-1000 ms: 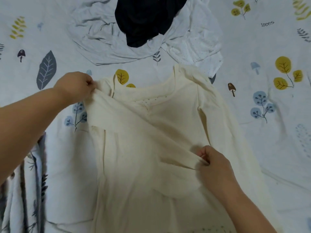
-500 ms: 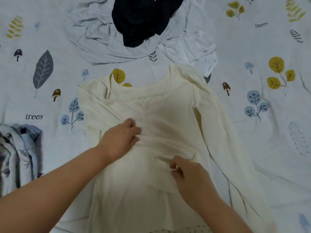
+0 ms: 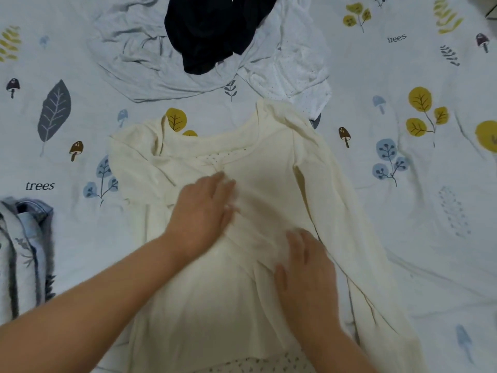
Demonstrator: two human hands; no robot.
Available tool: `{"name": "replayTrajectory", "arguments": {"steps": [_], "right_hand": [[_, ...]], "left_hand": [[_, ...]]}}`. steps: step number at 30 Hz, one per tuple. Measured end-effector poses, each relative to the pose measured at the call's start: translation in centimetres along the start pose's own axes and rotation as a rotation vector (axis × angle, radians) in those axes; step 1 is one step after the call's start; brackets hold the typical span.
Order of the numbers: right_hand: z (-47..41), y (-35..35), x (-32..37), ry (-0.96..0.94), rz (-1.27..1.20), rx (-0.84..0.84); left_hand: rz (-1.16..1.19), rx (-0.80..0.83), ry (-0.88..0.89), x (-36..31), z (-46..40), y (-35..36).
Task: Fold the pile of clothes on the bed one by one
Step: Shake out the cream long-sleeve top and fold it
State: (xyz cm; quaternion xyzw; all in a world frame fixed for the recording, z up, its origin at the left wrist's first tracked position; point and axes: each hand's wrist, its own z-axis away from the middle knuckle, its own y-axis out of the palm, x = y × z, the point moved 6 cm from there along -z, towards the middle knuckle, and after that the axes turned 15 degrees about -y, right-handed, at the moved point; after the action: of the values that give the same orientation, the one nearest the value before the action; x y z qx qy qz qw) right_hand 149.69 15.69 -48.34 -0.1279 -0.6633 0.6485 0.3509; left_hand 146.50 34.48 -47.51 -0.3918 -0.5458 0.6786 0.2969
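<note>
Smoothing the folded-over sleeve flat comes first — both the left hand (image 3: 204,208) and right hand (image 3: 306,261) lie open-palmed on the cream top (image 3: 271,168), spread mid-frame on the bed (image 3: 403,238). Press outward toward the seams, then fold the lower-right sleeve across — unfolded clothes (image 3: 209,41) wait at upper centre.

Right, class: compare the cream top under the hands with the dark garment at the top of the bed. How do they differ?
The cream top is pale; the dark garment looks near black. The cream top is spread flat with one sleeve folded across it; the dark garment lies crumpled on the pale clothes. The left hand and right hand press the cream top; neither touches the dark garment. Both lie on the bed.
</note>
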Motion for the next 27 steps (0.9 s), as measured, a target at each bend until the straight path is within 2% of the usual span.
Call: {"name": "replayTrajectory", "arguments": {"steps": [4,6,8,10,12,15,17,18,20,23,25,27], "right_hand": [[0.3,2.5,1.5,-0.263,0.175,0.144],[0.2,2.5,0.8,-0.294,0.148,0.16],[-0.6,1.2,-0.3,-0.275,0.056,0.052],[-1.6,-1.1,-2.6,-0.17,0.016,-0.132],[-2.3,-3.1,-6.0,0.036,0.002,-0.204],[-1.9,-2.9,-11.9,0.501,-0.022,0.005],[-1.3,-2.2,-14.0,0.657,-0.031,0.181],[-1.3,-2.1,-14.5,0.653,-0.05,0.255],[-1.9,-2.8,-14.3,0.585,-0.15,0.285],[-2.8,-5.6,-12.5,0.504,-0.256,0.164],[-3.4,-8.1,-9.6,0.395,-0.277,0.064],[-4.0,-9.9,-5.6,0.257,-0.33,0.001]], "left_hand": [[-0.19,0.336,-0.007,-1.2,3.5,6.6],[-0.261,0.4,-0.044,-0.8,4.1,8.3],[-0.22,0.379,-0.088,-1.2,3.8,8.2],[-0.144,0.303,-0.116,-2.3,3.4,7.1],[-0.048,0.215,-0.112,-3.7,3.1,5.7],[0.039,0.212,-0.087,-5.9,2.9,5.1],[0.137,0.196,-0.105,-7.4,2.7,5.0],[0.199,0.182,-0.118,-8.1,2.5,4.7],[0.297,0.17,-0.138,-9.3,2.2,4.3],[0.447,0.195,-0.192,-10.2,2.0,3.1],[0.682,0.255,-0.325,-10.0,1.7,1.6],[1.086,0.4,-0.526,-9.8,1.4,0.5]]}}
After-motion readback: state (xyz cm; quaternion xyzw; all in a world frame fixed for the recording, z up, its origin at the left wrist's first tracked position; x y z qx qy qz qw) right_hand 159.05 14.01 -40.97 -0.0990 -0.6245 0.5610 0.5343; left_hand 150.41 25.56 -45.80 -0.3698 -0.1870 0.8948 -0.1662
